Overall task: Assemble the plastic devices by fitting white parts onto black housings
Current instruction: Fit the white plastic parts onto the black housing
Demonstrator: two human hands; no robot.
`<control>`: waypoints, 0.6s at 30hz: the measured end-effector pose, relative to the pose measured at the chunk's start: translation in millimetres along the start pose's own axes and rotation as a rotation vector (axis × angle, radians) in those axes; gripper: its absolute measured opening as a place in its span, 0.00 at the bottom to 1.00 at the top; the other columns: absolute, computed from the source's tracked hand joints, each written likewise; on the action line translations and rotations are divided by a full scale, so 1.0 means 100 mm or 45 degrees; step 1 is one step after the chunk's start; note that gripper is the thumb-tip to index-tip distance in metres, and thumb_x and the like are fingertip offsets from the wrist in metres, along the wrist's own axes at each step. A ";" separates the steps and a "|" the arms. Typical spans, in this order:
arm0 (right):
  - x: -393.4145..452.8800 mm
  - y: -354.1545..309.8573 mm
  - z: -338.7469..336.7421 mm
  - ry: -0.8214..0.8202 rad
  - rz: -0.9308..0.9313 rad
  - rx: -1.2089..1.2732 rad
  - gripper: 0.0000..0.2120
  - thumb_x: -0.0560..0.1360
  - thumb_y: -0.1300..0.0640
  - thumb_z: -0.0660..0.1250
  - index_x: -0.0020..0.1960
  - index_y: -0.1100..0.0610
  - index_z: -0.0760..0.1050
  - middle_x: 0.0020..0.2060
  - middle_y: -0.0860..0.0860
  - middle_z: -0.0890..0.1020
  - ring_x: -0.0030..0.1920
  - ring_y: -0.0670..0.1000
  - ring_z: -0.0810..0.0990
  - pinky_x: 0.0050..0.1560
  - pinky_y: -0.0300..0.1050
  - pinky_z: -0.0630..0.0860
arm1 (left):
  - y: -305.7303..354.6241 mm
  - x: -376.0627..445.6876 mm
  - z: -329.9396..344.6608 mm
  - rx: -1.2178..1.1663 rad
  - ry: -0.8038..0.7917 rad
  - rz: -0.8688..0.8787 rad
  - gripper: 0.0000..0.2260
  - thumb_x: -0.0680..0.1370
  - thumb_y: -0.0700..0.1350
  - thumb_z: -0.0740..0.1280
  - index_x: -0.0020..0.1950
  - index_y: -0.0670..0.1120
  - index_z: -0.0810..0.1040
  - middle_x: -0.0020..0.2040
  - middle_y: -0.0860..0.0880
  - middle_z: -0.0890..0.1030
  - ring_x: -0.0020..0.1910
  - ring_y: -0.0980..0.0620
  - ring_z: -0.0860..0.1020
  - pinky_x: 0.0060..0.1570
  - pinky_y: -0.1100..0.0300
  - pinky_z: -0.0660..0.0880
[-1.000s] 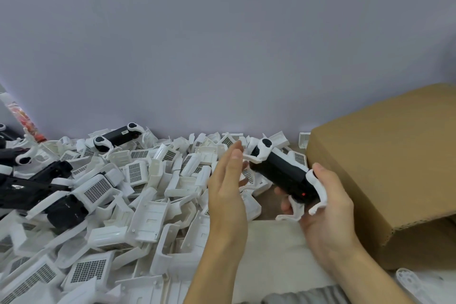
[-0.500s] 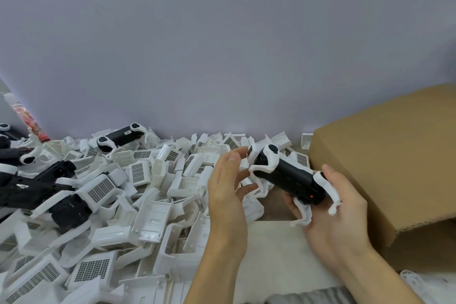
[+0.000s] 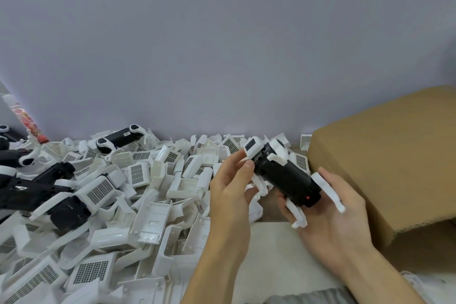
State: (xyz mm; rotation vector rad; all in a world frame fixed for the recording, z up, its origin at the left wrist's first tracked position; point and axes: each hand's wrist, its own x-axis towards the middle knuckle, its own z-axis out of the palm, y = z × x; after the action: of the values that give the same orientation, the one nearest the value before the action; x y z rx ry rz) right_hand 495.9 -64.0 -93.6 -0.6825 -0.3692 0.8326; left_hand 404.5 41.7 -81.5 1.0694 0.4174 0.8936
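The right hand (image 3: 330, 207) grips the black housing (image 3: 287, 181) from below, so the left fingers (image 3: 248, 165) can pinch its white part (image 3: 254, 147) into place.

A small assembly workshop: a heap of identical white moulded plastic parts (image 3: 153, 205) (some with black housings (image 3: 19, 187)) beside a brown cardboard carton (image 3: 389, 163).

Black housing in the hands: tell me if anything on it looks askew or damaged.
Nothing looks broken. The black housing is held tilted in the right hand; the left hand pinches a white part at its upper end, not clearly seated yet.
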 end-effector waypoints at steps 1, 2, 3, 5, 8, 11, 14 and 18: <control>0.00 0.01 0.01 0.001 -0.025 0.011 0.09 0.67 0.52 0.68 0.33 0.57 0.78 0.38 0.56 0.76 0.33 0.56 0.69 0.37 0.46 0.70 | 0.00 0.00 0.00 -0.032 -0.005 -0.026 0.09 0.80 0.43 0.66 0.55 0.52 0.84 0.52 0.49 0.85 0.49 0.53 0.83 0.48 0.58 0.80; 0.01 0.02 0.02 0.015 -0.044 0.012 0.09 0.68 0.52 0.67 0.37 0.58 0.80 0.41 0.57 0.79 0.35 0.56 0.74 0.41 0.46 0.73 | 0.00 -0.01 0.01 -0.070 -0.015 -0.051 0.09 0.81 0.44 0.65 0.57 0.50 0.84 0.51 0.49 0.85 0.49 0.53 0.84 0.50 0.56 0.81; 0.01 0.03 0.02 0.048 -0.069 0.012 0.11 0.70 0.52 0.66 0.43 0.59 0.83 0.45 0.57 0.82 0.40 0.55 0.80 0.46 0.46 0.74 | 0.01 -0.01 0.01 -0.109 -0.024 -0.072 0.10 0.81 0.46 0.65 0.58 0.48 0.83 0.52 0.48 0.85 0.50 0.51 0.84 0.52 0.54 0.82; 0.02 0.05 0.01 0.131 -0.126 -0.011 0.17 0.71 0.54 0.65 0.56 0.63 0.78 0.51 0.58 0.83 0.49 0.55 0.82 0.52 0.49 0.75 | 0.01 -0.01 0.02 -0.148 -0.007 -0.114 0.15 0.77 0.54 0.69 0.58 0.47 0.84 0.57 0.47 0.84 0.56 0.47 0.83 0.57 0.46 0.81; 0.02 0.08 0.00 0.195 -0.247 -0.096 0.14 0.68 0.57 0.67 0.52 0.60 0.74 0.47 0.58 0.80 0.49 0.58 0.78 0.56 0.54 0.74 | 0.00 0.00 -0.01 -0.131 0.035 -0.159 0.22 0.70 0.64 0.72 0.55 0.49 0.86 0.55 0.49 0.85 0.54 0.49 0.83 0.56 0.41 0.81; 0.02 0.10 0.00 0.208 -0.338 -0.230 0.14 0.65 0.60 0.70 0.50 0.60 0.75 0.47 0.58 0.76 0.52 0.60 0.74 0.61 0.58 0.67 | -0.03 0.03 -0.02 -0.085 0.061 -0.155 0.12 0.72 0.56 0.76 0.51 0.51 0.86 0.48 0.51 0.86 0.50 0.49 0.85 0.52 0.44 0.83; 0.03 0.14 -0.02 0.160 -0.399 -0.387 0.13 0.67 0.61 0.70 0.51 0.59 0.77 0.46 0.58 0.78 0.51 0.59 0.75 0.59 0.57 0.68 | -0.04 0.07 -0.03 -0.109 0.135 -0.152 0.01 0.75 0.46 0.74 0.44 0.50 0.86 0.45 0.48 0.84 0.47 0.47 0.84 0.46 0.50 0.83; 0.02 0.18 -0.01 0.106 -0.420 -0.547 0.15 0.69 0.56 0.68 0.54 0.59 0.77 0.50 0.62 0.81 0.52 0.65 0.78 0.62 0.63 0.71 | -0.02 0.08 -0.04 -0.163 0.154 -0.103 0.07 0.77 0.43 0.73 0.40 0.51 0.86 0.43 0.49 0.84 0.47 0.47 0.82 0.43 0.55 0.82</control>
State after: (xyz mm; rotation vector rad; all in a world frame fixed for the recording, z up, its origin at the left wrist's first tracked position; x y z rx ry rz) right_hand 487.7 -53.8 -106.3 -1.0192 -0.5760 0.4098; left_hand 407.8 50.1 -84.1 0.8780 0.4940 0.9037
